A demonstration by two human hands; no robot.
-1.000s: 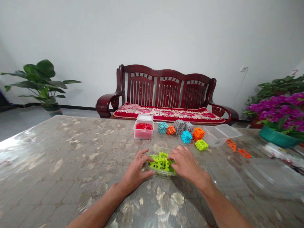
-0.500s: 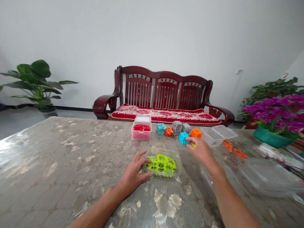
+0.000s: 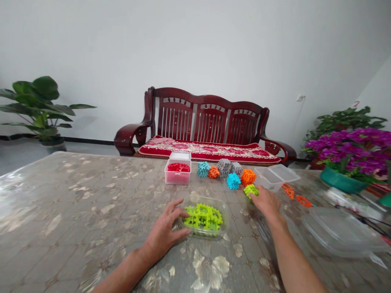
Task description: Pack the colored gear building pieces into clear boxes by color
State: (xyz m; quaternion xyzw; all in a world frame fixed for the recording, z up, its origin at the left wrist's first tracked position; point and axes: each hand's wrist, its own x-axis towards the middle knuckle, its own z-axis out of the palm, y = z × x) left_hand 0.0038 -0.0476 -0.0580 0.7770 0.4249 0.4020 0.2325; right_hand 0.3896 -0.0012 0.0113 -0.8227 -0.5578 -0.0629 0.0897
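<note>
Clear tub (image 3: 204, 235) of green blocks (image 3: 203, 217), left hand (image 3: 163, 230) alongside, fingers spread against the rim (not gripping); right hand (image 3: 265, 202) grasping a green piece (image 3: 251, 190); box (image 3: 177, 178) of red pieces (image 3: 178, 167) at upper middle.

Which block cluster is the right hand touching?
The small lime-green cluster at the fingertips of the right hand; the cyan cluster and orange cluster nearby are untouched.

Your table (image 3: 76, 195) has a mottled grey-brown top. Near you sits a clear tray (image 3: 204, 236) of lime-green interlocking blocks (image 3: 203, 217). Farther along lie a clear box (image 3: 177, 178) of red pieces, a row of teal, orange, grey and blue block clusters (image 3: 224, 168), an open clear container (image 3: 270, 177), orange strips (image 3: 288, 190), and a clear plastic lid (image 3: 339, 232).
</note>
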